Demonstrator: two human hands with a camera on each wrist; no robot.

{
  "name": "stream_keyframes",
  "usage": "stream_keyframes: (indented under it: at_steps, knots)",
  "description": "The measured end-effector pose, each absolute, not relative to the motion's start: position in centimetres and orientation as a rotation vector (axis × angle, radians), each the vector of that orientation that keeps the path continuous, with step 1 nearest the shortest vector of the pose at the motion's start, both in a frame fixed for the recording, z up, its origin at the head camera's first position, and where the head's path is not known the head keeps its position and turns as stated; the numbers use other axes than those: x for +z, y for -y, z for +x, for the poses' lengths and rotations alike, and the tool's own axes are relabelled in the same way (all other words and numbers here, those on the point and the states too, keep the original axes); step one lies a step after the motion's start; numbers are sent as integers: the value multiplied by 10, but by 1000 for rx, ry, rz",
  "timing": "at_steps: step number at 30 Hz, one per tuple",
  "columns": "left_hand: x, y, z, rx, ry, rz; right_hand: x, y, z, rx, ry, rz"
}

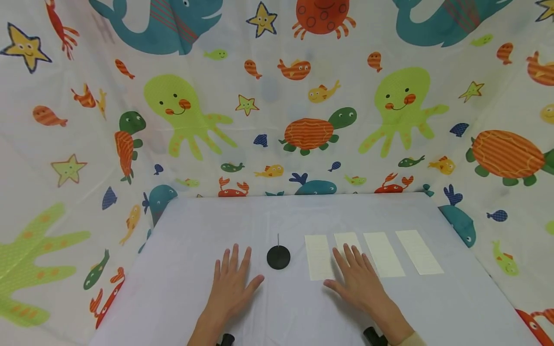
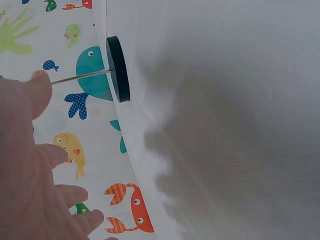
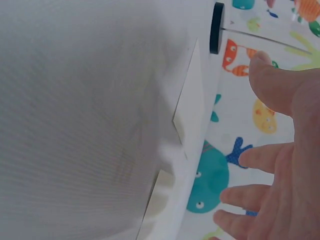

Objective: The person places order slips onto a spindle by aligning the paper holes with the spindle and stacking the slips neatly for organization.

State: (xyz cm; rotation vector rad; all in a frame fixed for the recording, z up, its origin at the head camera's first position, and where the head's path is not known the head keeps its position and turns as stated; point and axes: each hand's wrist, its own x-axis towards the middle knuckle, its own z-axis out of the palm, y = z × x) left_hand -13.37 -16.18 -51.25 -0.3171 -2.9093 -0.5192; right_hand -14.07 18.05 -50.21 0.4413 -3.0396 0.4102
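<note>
A paper spike (image 1: 278, 259), with a black round base and a thin upright metal rod, stands on the white table between the hands. My left hand (image 1: 231, 286) hovers to its left, fingers spread and straight, holding nothing. Several cream paper slips lie in a row on the right. Over them is my right hand (image 1: 361, 281), its fingers also extended, partly covering the second slip (image 1: 345, 238) from the left. The leftmost slip (image 1: 318, 259) is nearest the spike. In the left wrist view, the thumb overlaps the rod of the spike (image 2: 119, 70).
Two more slips, a third (image 1: 385, 254) and a rightmost one (image 1: 420, 252), lie beyond the right hand. A white cloth covers the table (image 1: 277, 312). Behind it and at both sides hangs a curtain (image 1: 268, 168) printed with sea animals. Dark wrist devices show at the lower edge.
</note>
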Motion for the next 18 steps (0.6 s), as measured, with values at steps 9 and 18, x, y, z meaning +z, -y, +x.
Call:
stream_keyframes:
  at_steps: [9,18]
  knots:
    - [-509,154,-147,-594,2915,-385,-499,-176,-153,550,3060,511]
    - [-509,149,-152,-800,2838,-445,-502,-177,-168,584,3066,542]
